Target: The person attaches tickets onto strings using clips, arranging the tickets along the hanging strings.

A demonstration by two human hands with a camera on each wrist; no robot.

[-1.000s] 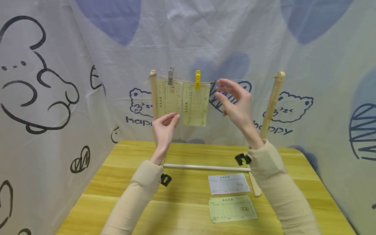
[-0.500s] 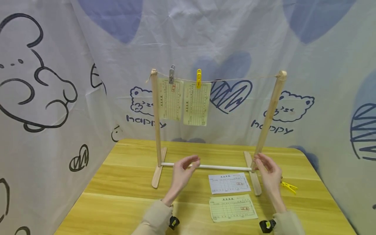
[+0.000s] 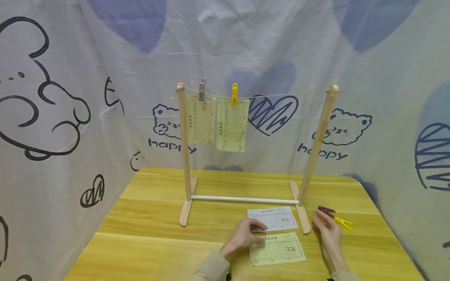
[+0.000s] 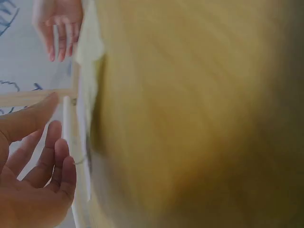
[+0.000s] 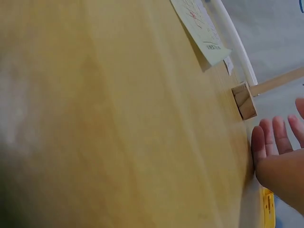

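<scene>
My left hand (image 3: 243, 235) is over the left ends of two slips, with its thumb and fingers apart. The farther slip is a white form (image 3: 274, 219); the nearer one is a pale green form (image 3: 279, 249). Whether a fingertip touches paper I cannot tell. At the right, my right hand (image 3: 330, 238) has its fingertips close beside a dark red clothespin (image 3: 326, 210), nothing visible within its grasp. A yellow clothespin (image 3: 343, 223) lies next to it. In the right wrist view, the fingers (image 5: 281, 135) are loosely bent.
A wooden stand with a left post (image 3: 184, 148) and a right post (image 3: 318, 144) carries a string. A grey clip (image 3: 202, 89) and a yellow clip (image 3: 234, 95) hold two pale green slips on it. A white rod (image 3: 242, 199) joins the posts low down.
Both hands have come down from the string to the tabletop, the left to the flat slips, the right beside the clothespins. The hanging slips stay clipped.
</scene>
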